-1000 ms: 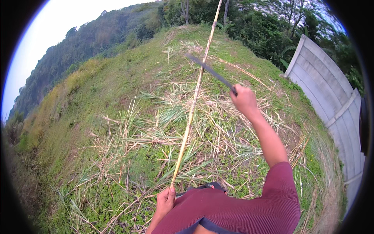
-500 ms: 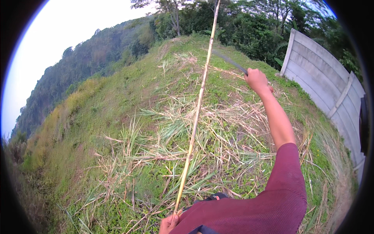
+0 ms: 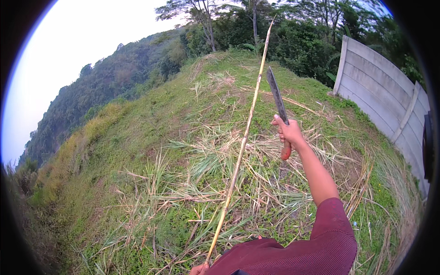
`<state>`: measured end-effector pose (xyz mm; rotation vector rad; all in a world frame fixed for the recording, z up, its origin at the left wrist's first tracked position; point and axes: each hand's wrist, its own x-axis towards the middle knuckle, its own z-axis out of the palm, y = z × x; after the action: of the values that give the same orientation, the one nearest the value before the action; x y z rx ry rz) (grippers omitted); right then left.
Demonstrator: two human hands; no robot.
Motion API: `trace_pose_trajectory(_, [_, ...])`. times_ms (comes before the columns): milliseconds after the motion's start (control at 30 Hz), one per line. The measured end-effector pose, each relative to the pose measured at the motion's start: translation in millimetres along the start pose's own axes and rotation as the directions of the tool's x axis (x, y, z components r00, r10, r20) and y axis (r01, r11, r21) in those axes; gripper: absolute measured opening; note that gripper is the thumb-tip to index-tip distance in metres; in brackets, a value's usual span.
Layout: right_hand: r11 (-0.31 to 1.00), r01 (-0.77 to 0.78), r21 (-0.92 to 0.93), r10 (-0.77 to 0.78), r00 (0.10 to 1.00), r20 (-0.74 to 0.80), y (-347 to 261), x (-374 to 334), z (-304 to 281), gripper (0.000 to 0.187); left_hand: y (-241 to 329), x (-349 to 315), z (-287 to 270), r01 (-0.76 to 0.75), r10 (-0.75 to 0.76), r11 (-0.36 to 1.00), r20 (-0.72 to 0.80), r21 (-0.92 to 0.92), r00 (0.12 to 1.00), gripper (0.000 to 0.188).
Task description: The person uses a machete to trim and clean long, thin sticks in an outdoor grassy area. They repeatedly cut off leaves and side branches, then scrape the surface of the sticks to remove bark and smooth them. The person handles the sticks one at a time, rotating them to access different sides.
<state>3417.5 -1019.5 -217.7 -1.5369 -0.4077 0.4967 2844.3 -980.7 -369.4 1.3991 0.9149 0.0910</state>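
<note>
My left hand (image 3: 199, 269), partly cut off at the lower edge, is closed round the lower end of a long, slender yellow cane stalk (image 3: 239, 158). The stalk leans up and away from me, and its thin tip stands against the trees. In my right hand (image 3: 289, 132), held out ahead and to the right of the stalk, is a machete (image 3: 276, 94). Its dark blade points upward, apart from the stalk, and the butt of its reddish-orange handle shows below my fingers.
Cut stalks and long leaves (image 3: 215, 146) lie scattered over the grassy ground before me. A grey panelled concrete wall (image 3: 378, 75) stands on the right. Trees (image 3: 298, 41) rise at the back, and the ground drops away to a wooded hillside (image 3: 110, 78) on the left.
The machete has come back toward me from beside the stalk, and its blade has swung from pointing left to pointing up. The stalk's upper part has shifted right, its tip now in view.
</note>
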Motion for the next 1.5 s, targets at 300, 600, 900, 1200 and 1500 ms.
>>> trace_pose_trajectory(300, [0.964, 0.107, 0.241, -0.096, 0.994, -0.058, 53.3, 33.0, 1.7, 0.054, -8.3, 64.6, 73.5, 0.148, -0.161, 0.977, 0.075, 0.154, 0.984, 0.047])
trace_pose_trajectory(600, [0.777, -0.324, 0.540, 0.259, 0.946, 0.195, 171.9, 85.8, -49.7, 0.019, -42.1, 134.6, 117.0, 0.219, -0.303, 0.869, 0.128, 0.443, 0.944, 0.070])
trace_pose_trajectory(900, [0.781, -0.418, 0.465, 0.124, 0.833, 0.540, 215.8, 100.9, -129.0, 0.030, 73.1, 319.4, 203.1, -0.393, 0.341, 0.483, 0.246, 0.782, 0.907, 0.084])
trace_pose_trajectory(1200, [0.769, -0.426, 0.476, 0.184, 0.861, 0.474, 227.3, 94.0, -173.3, 0.027, 185.0, 409.2, 375.7, -0.271, 0.265, 0.957, 0.068, 0.106, 0.962, 0.033])
trace_pose_trajectory(1500, [0.931, 0.260, -0.257, -0.325, 0.910, -0.256, 229.3, 213.5, -299.3, 0.035, 173.1, 429.5, 375.0, -0.220, 0.229, 0.958, -0.031, 0.183, 0.973, 0.042])
